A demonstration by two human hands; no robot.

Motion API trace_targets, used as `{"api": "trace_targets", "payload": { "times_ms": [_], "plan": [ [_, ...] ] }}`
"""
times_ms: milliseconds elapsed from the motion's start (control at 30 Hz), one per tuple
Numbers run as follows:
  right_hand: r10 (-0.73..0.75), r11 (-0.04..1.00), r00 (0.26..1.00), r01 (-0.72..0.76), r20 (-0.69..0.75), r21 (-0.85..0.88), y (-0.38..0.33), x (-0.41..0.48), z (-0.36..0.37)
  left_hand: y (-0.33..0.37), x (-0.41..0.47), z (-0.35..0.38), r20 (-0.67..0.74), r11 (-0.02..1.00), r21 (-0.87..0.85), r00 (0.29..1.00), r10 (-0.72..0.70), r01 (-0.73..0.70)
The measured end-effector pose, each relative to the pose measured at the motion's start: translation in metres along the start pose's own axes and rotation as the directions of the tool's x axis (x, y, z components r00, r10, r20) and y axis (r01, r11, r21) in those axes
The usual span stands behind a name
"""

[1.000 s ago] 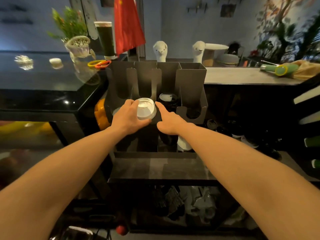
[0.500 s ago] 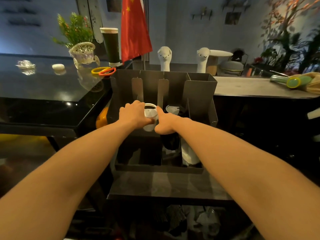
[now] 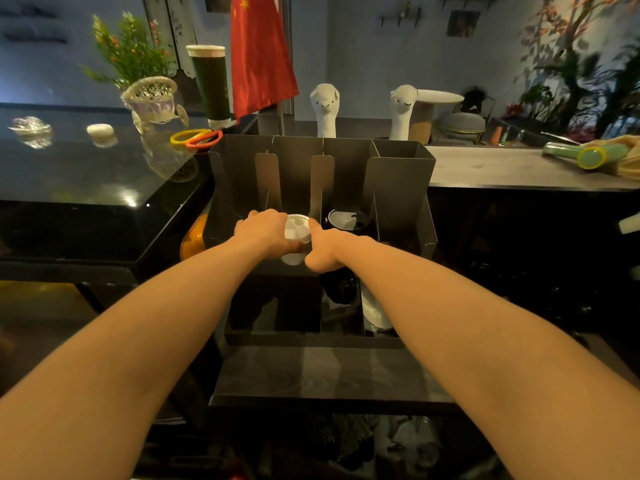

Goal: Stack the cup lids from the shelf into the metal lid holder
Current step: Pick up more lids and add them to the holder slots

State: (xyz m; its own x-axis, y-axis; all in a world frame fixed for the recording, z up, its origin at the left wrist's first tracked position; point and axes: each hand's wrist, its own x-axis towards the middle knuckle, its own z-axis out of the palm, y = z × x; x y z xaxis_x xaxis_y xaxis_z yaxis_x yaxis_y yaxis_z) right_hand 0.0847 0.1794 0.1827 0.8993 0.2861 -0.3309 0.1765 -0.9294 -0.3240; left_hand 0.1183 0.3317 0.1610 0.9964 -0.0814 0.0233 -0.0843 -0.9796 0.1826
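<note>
head cam | forward and down — near the lid holder (image 3: 401,188) (wide-angle)

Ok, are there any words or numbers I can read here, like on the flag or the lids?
No words or numbers can be read anywhere.
Red flag: only yellow stars, no letters.
White cup lids: raised shapes, too blurred to read.
Wall picture: too blurred to read.
</note>
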Motion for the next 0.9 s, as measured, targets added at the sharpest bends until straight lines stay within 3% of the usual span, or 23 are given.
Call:
{"api": "trace_targets", "payload": {
  "times_ms": [267,400,600,767,900],
  "plan": [
    [-0.003,1.000,1.000,0.003,-0.015,-0.027,0.001,0.004,0.003,0.000,-0.002,0.006,0.003,1.000,-0.029,1.000,-0.001,0.001],
    [-0.018,1.000,0.999,0.018,-0.047,-0.013,0.002,0.003,0.006,0.003,-0.010,0.005,-0.012,0.998,0.055,1.000,0.003,-0.003],
    [-0.121,0.990,0.958,0.137,-0.260,0.045,0.014,-0.012,0.020,-0.002,-0.031,0.010,-0.241,0.999,0.018,0.970,0.042,-0.039],
    [-0.133,0.951,0.914,0.227,-0.383,0.212,0.023,-0.021,0.031,-0.014,-0.055,0.014,-0.493,0.980,0.066,0.848,0.194,-0.186],
    [-0.025,0.845,0.922,0.226,-0.386,0.485,0.023,-0.026,0.039,-0.014,-0.078,0.019,-0.460,0.966,-0.005,0.859,0.227,-0.258]
  ]
}}
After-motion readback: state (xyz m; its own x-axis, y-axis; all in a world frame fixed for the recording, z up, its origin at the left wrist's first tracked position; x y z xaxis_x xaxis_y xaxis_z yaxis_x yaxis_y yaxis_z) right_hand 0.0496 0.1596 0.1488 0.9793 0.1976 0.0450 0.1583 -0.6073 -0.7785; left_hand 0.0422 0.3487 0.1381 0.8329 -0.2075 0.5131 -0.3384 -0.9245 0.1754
